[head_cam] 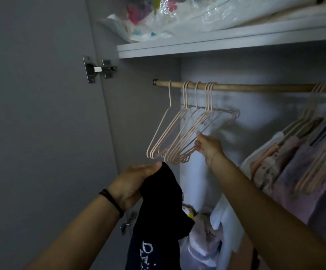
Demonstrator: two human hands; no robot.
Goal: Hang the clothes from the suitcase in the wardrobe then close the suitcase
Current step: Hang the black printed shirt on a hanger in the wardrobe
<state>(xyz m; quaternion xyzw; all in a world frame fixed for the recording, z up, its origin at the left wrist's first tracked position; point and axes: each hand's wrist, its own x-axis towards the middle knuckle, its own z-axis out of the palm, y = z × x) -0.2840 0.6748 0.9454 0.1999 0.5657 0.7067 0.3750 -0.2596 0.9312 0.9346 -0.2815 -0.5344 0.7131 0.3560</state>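
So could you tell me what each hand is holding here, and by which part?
The left hand grips a dark garment by its bunched top end. The right hand touches the lower ends of the empty pink hangers; a closed grasp cannot be told.

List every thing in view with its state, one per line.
Left hand: gripping the dark garment, which hangs unhung.
Right hand: fingers at the empty pink hangers.
Empty pink hangers: bunched on the wooden rod.
Wardrobe door: open.
Hung clothes: on hangers, right.
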